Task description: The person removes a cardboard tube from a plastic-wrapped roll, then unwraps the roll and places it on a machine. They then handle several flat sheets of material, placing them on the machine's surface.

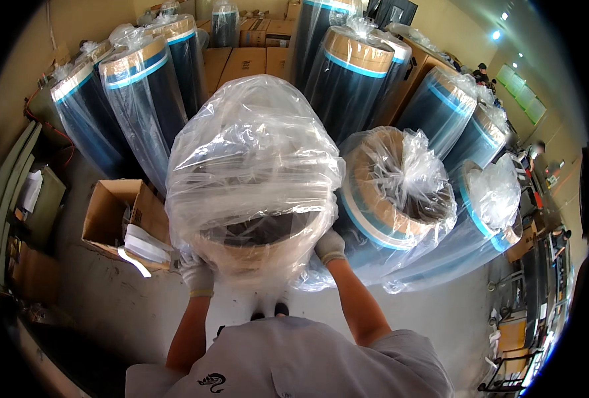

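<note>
Between the two gloved hands, a big upright roll (254,229) is standing on the concrete floor (128,302), right in front of the person's feet and close to the middle of the floor space left among the other stock. Left hand (197,273) is pressing against the roll's lower left rim through the clear plastic bag (251,142); right hand (329,247) is doing the same on the right rim. Both are wrapping around the rim with fingers curled into the film, so the grip reads as closed on roll plus bag, though the fingertips are hidden under plastic and I cannot tell how deep the hold goes. Opposed hands at the rim are likely steadying a tall, top-heavy cylinder and keeping the loose bag from sliding. Bag is ballooning over the top end, covering it fully, probably as dust protection. Just right of it, touching or nearly so, a second bagged roll (397,192) is leaning with its bunched bag neck tucked into the core. More wrapped dark rolls (142,99) are standing packed toward the far wall. An open cardboard box (118,219) with white strips is sitting on the floor at left.
</note>
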Tool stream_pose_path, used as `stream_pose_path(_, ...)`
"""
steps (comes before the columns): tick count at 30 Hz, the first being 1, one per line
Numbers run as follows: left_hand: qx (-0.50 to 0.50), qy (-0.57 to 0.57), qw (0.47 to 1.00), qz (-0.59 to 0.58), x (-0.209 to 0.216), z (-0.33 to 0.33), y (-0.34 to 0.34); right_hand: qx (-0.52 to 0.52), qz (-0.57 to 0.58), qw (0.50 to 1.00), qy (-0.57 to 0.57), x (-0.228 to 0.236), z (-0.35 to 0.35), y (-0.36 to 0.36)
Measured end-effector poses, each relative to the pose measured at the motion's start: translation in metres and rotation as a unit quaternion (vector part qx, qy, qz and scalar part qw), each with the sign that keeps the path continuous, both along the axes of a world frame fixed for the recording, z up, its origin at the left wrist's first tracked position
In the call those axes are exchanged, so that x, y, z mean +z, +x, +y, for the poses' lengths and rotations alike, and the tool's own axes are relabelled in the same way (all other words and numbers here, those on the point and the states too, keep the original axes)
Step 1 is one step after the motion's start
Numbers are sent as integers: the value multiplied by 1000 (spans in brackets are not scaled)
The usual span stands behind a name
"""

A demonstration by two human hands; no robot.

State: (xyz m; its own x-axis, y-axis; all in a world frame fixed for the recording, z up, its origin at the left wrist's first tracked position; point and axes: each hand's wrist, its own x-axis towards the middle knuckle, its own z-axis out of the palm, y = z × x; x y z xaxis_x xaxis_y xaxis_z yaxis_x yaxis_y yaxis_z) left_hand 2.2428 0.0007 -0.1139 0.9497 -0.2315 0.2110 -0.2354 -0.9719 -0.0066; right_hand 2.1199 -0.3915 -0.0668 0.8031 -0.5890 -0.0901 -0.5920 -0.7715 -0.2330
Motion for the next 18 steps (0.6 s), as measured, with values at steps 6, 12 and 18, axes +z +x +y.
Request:
stream_pose_path(6,-87,-598,779,-168,109,16,60,57,-347,933,78,40,-16,2)
stream_pose_path(12,-165,-575,799,-58,194,19,144,34,-545,779,309,76,-13,49)
stream_pose_path(18,-206,-738,608,208,149,-6,227,63,-484,816,310,102,-18,95)
